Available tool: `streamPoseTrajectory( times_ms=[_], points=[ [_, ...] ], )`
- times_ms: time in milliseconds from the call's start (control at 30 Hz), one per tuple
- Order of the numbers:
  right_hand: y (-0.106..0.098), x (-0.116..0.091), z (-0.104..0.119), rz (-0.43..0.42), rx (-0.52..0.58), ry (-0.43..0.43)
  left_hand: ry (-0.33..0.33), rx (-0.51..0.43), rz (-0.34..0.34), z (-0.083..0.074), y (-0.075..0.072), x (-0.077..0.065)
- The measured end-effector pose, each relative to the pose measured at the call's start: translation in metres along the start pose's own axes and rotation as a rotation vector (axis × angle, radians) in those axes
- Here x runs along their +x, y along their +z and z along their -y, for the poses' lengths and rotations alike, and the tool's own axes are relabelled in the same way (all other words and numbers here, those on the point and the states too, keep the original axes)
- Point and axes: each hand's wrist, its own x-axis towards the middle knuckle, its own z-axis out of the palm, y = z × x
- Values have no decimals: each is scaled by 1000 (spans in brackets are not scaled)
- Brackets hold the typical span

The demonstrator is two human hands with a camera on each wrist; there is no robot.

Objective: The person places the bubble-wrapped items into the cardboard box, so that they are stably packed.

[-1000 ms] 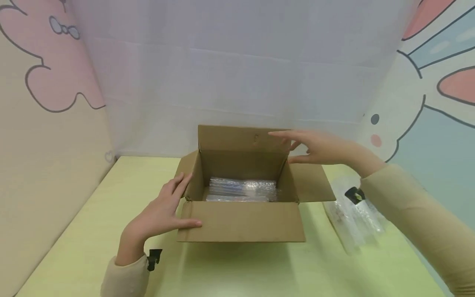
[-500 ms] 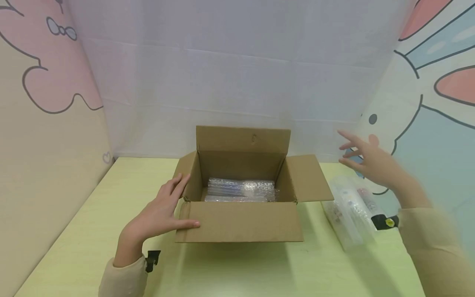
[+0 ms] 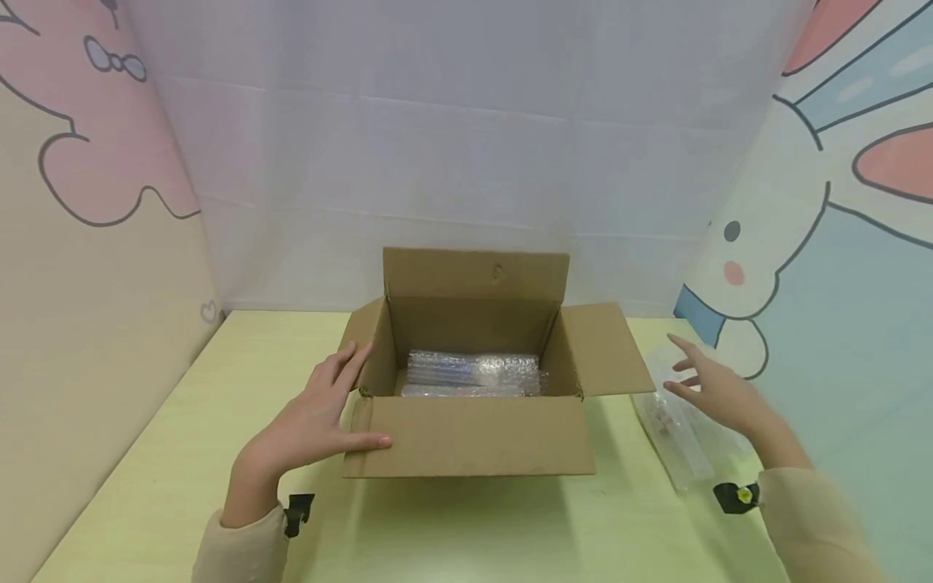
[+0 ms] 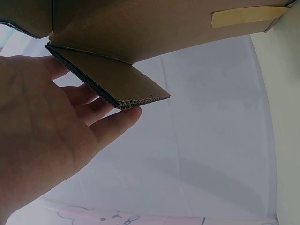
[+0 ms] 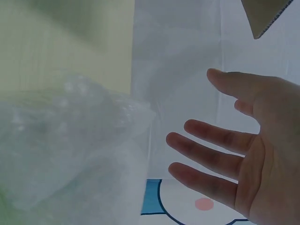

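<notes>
A brown cardboard box (image 3: 472,436) stands on the table with its flaps spread out. Inside lie clear bubble-wrapped packs (image 3: 474,370); what they contain cannot be made out. My left hand (image 3: 306,425) rests at the box's front left corner, thumb along the front flap and fingers on the left flap (image 4: 108,77). To the right of the box, my right hand (image 3: 717,393) hovers with spread, relaxed fingers and holds nothing. Near it lies clear bubble wrap packaging (image 3: 678,441), also seen close up in the right wrist view, where the fingers are apart from the plastic (image 5: 70,145).
The yellow-green table (image 3: 466,534) meets a white cloth backdrop (image 3: 466,146) behind the box. Side panels with cartoon pictures stand at left (image 3: 95,324) and right (image 3: 867,324). The box's right flap (image 3: 608,348) juts toward the bubble wrap packaging.
My right hand has left the back right corner of the box, swung right, and come down over the bubble wrap packaging. My left hand has stayed on the box.
</notes>
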Motion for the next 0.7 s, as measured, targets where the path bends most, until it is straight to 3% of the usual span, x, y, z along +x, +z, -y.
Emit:
streamPoseTrajectory(
  times_ms=[467, 700],
  points=[
    [41, -11, -10, 19, 15, 77, -2, 2, 6, -1, -1, 0],
    [54, -17, -6, -32, -51, 63, -2, -3, 9, -1, -1, 1]
  ],
)
